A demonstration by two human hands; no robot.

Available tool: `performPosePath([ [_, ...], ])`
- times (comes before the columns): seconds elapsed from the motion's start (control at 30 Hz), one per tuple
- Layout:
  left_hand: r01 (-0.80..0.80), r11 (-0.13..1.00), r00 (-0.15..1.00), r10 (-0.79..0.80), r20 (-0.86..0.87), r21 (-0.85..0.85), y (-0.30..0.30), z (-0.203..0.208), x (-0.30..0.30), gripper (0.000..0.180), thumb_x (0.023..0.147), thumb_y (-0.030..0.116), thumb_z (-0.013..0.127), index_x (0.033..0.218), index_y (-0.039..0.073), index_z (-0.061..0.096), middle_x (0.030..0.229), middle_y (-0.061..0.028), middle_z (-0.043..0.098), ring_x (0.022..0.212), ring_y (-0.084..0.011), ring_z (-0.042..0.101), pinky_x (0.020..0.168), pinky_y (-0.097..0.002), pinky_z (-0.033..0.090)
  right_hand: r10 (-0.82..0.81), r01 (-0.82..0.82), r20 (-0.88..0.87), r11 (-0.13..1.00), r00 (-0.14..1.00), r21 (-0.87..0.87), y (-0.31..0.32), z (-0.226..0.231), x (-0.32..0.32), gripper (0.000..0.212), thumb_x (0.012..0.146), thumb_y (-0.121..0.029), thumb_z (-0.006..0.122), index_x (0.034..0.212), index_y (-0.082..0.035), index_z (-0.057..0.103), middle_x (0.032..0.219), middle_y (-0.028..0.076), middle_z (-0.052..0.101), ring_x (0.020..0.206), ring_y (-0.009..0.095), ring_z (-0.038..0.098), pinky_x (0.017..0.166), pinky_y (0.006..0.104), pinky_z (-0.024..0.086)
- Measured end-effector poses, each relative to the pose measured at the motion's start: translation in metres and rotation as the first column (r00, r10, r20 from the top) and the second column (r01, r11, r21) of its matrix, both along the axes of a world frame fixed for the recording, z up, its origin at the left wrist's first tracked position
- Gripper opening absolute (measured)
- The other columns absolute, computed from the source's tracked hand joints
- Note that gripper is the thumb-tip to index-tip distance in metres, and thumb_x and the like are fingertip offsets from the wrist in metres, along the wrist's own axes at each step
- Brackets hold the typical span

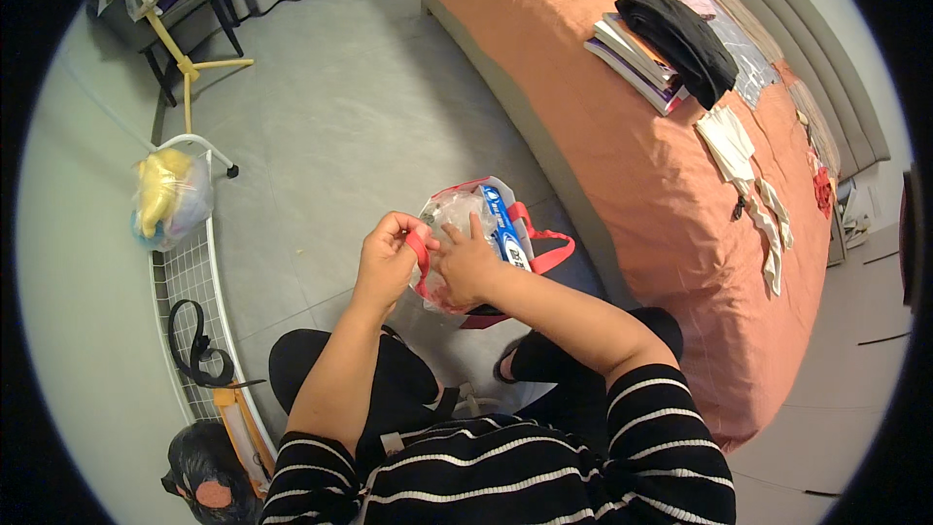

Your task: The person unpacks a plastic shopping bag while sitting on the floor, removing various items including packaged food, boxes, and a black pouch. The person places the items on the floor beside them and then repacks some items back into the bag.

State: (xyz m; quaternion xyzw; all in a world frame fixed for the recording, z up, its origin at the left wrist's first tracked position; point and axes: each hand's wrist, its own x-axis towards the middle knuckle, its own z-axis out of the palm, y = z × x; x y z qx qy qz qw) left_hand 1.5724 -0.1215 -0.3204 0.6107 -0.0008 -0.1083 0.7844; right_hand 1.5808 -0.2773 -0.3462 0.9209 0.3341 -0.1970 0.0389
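A gift bag (499, 182) with red ribbon handles stands on the floor between my knees. My left hand (391, 258) pinches the near-left ribbon handle (420, 261) at the bag's edge. Over the bag's mouth, my right hand (468, 262) lies with its fingers spread on crinkled clear plastic (455, 206). A blue and white box (505, 226) stands upright inside, along the right wall. The other red handle (552, 251) loops out on the right side. My right hand hides part of the contents.
To the right is a bed with an orange sheet (544, 58), holding a stack of books (637, 63), a black cloth (680, 39) and white garments (743, 160). A white wire rack (194, 282) with a black belt (199, 355) lines the left wall. A stool (190, 10) stands far left.
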Motion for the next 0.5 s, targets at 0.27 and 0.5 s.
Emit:
performPosePath([
  [0.27,0.0,1.0,0.997,-0.002,0.078,0.019,-0.018,-0.015,0.005,0.01,0.09,0.012,0.058,0.092,0.003,0.053,0.09,-0.006,0.059,0.08,-0.0142,0.062,0.068,-0.0244,0.049,0.042,-0.036,0.159,0.999,0.986,-0.039,-0.003,-0.044,-0.021,0.056,0.08,-0.035,0.06,0.131,-0.016,0.049,0.143,0.008,0.035,0.138,0.034,0.019,0.106,0.0651,0.012],
  [0.5,-0.209,0.845,0.977,0.162,0.137,0.493,0.001,-0.021,0.005,0.025,0.082,0.022,0.069,0.08,0.002,0.054,0.074,-0.0044,0.059,0.057,-0.0079,0.051,0.051,-0.0242,0.04,-0.961,0.363,0.128,0.213,0.244,0.907,-0.104,-0.017,-0.027,0.053,0.071,-0.03,0.071,0.115,-0.001,0.057,0.126,0.021,0.049,0.118,0.035,0.046,0.099,0.0479,0.035],
])
